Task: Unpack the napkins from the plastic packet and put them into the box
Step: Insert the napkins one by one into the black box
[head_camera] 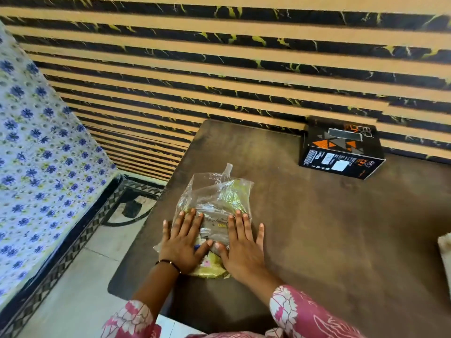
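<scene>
A clear plastic packet (214,198) lies on the dark brown table (329,228), its far half crumpled and see-through. Grey napkins show inside its near half, between my hands. My left hand (184,242) lies flat on the packet's left side, fingers spread. Flat on the right side rests my right hand (241,245), fingers spread too. Neither hand grips anything; both palms press down. A black box (341,148) with orange triangles and a slot in its top stands at the back right of the table, against the wall.
A striped tan and black wall runs behind the table. A bed with blue-flowered cloth (36,154) stands to the left, across a strip of floor. Something pale (445,247) pokes in at the table's right edge.
</scene>
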Available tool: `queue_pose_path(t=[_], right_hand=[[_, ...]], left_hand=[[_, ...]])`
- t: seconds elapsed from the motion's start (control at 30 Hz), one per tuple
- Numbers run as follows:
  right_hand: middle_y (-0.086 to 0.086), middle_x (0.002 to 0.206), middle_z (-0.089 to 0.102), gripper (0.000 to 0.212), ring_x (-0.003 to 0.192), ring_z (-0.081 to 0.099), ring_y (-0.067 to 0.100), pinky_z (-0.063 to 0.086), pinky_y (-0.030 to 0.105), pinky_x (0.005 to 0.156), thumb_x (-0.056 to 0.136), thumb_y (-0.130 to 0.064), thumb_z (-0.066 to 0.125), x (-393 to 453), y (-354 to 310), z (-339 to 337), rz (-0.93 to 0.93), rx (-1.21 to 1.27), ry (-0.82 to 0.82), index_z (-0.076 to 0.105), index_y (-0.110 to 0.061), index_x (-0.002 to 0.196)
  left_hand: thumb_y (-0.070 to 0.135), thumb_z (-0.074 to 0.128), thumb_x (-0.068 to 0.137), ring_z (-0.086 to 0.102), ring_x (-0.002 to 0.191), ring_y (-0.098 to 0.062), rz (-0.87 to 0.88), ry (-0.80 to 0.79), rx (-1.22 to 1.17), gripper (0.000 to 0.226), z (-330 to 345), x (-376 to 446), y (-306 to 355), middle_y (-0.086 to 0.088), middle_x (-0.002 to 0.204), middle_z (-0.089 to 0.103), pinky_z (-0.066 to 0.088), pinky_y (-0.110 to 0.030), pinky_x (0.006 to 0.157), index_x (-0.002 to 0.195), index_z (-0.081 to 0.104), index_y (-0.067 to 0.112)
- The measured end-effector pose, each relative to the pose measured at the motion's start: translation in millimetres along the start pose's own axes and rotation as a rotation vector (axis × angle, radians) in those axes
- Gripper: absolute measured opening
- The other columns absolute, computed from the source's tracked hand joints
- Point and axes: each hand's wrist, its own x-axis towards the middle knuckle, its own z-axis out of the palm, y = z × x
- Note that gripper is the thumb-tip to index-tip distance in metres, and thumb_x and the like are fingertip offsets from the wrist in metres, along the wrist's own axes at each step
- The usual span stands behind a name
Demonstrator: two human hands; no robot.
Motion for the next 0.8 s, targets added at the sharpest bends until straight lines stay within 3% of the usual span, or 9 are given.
queue_pose_path(t=[0.1,0.23,0.33,0.4,0.5,0.57,0.67,0.8], right_hand=[[0.003,0.158,-0.01,0.077,0.14,-0.022,0.016,-0.031,0.053,0.099,0.085,-0.06,0.017,7.9,-10.8,1.0,0.003,0.0,0.009,-0.001,-0.017,0.147],[0.006,0.155,0.025,0.072,0.144,0.016,0.021,-0.009,0.059,0.107,0.084,-0.06,0.031,10.4,-15.8,-1.3,0.069,-0.021,0.016,0.03,-0.017,0.142],[0.0,0.159,-0.008,0.066,0.145,-0.009,0.022,-0.019,0.059,0.108,0.09,-0.054,0.031,8.8,-14.0,-7.4,0.007,0.049,-0.01,0.01,-0.026,0.147],[-0.007,0.157,-0.014,0.06,0.145,-0.013,0.021,-0.012,0.058,0.111,0.092,-0.049,0.032,7.2,-9.9,-16.1,-0.019,0.194,0.013,0.014,-0.031,0.146],[-0.015,0.154,0.002,0.056,0.143,0.001,0.012,0.012,0.049,0.116,0.087,-0.051,0.027,1.3,3.8,-30.7,-0.016,0.5,0.142,0.031,-0.035,0.14],[-0.012,0.154,0.016,0.054,0.143,0.012,0.01,0.021,0.039,0.115,0.086,-0.052,0.029,-5.4,23.7,-38.9,0.026,0.642,0.198,0.036,-0.037,0.138],[-0.009,0.151,0.029,0.052,0.14,0.023,0.009,0.024,0.031,0.114,0.087,-0.049,0.039,-12.0,59.8,-65.4,0.15,0.702,0.267,0.042,-0.031,0.136],[0.001,0.149,0.036,0.043,0.137,0.026,0.009,0.016,0.017,0.108,0.093,-0.021,0.049,-11.8,126.4,-101.8,0.302,0.709,0.339,0.044,-0.017,0.135]], left_hand=[[0.082,-0.015,0.059,-0.012,0.143,-0.019,0.009,-0.092,0.038,0.096,-8.5,14.0,-12.7,0.008,0.157,-0.006,-0.015,-0.056,0.109,0.143,-0.007,0.036],[0.081,-0.015,0.06,-0.018,0.141,-0.018,0.029,-0.101,0.041,0.097,-12.3,18.8,-14.6,0.006,0.157,-0.007,-0.019,-0.056,0.107,0.144,-0.007,0.034],[0.08,-0.015,0.062,-0.02,0.137,-0.014,0.071,-0.071,0.025,0.097,-17.0,16.8,-11.0,0.004,0.158,0.002,-0.024,-0.05,0.105,0.145,0.002,0.032],[0.076,-0.017,0.066,-0.016,0.139,-0.016,0.088,-0.049,0.034,0.095,-24.7,16.7,-7.6,0.002,0.157,0.008,-0.023,-0.047,0.107,0.145,0.01,0.031],[0.071,-0.014,0.073,0.003,0.144,-0.024,0.04,0.007,-0.013,0.094,-40.3,19.3,7.7,-0.005,0.154,0.023,-0.008,-0.049,0.114,0.142,0.028,0.023],[0.067,-0.002,0.079,0.017,0.142,-0.028,0.034,0.058,-0.058,0.086,-50.1,24.9,27.8,-0.01,0.149,0.034,0.006,-0.05,0.116,0.137,0.037,0.017],[0.056,0.015,0.085,0.029,0.137,-0.032,0.131,0.118,-0.164,0.069,-59.0,44.5,69.4,-0.014,0.141,0.044,0.021,-0.051,0.114,0.132,0.044,0.013],[0.052,0.025,0.087,0.037,0.131,-0.032,0.25,0.086,-0.404,0.064,-66.3,78.1,140.6,-0.015,0.138,0.046,0.032,-0.045,0.108,0.131,0.043,0.008]])
